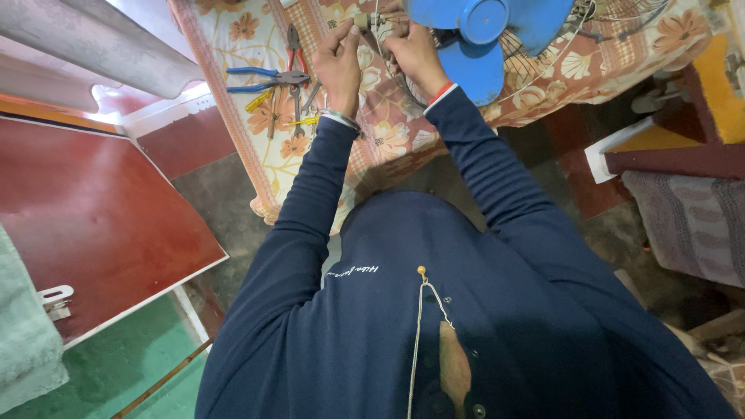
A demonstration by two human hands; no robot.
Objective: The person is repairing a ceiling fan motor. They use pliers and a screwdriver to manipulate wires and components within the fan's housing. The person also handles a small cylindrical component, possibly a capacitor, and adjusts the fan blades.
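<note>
Landmark: blue fan blade (485, 39), lying at the top of the head view on the floral cloth (388, 140).

Both hands are up at the blade's left edge, working one small part (362, 21), beige, with thin wires (378, 39) running off it. I can't tell what the part is; it's too small and half covered.

Left hand (339, 66): left of the blade, fingers curled, thumb and fingertips pinched on the part from its left side. Closed grip.

Right hand (415, 54): touching or just beside the blade's left edge, fingers curled in on the wires and the part's right side. Also closed. Red band at that wrist, metal bangle on the left.

The key relation: the part sits between the two hands, straight ahead of the person and just left of the blade hub. The wires run roughly away-to-near, down from the part toward the wrists. The right hand is nearer the blade; the left hand is nearer the tools.

Tools: pliers (268, 77) with blue handles, more pliers (294, 46) with red handles, and small yellow-handled drivers (260, 99), all left of the blade beyond the left hand, untouched. The wire guard (613, 15) is right of the blade, at the frame's top edge.
</note>
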